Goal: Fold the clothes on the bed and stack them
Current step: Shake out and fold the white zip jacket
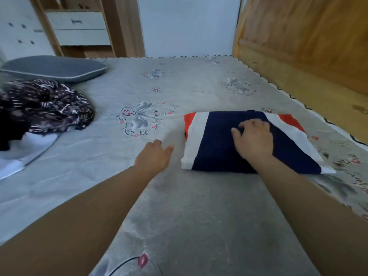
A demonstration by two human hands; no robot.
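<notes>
A folded garment (217, 144) in navy, white and red lies flat on the grey bed sheet (179, 206), right of centre. My right hand (253, 139) rests on top of its navy part, palm down, fingers loosely bent against the cloth. My left hand (153, 156) hovers or rests just left of the garment's near-left corner, holding nothing, fingers relaxed. A crumpled dark patterned garment (47, 106) lies in a heap at the left of the bed, with white cloth (23, 154) showing beneath it.
A grey pillow (53, 67) lies at the far left corner of the bed. A wooden headboard or panel (308, 46) runs along the right side. A wooden cabinet with white drawers (79, 28) stands beyond the bed.
</notes>
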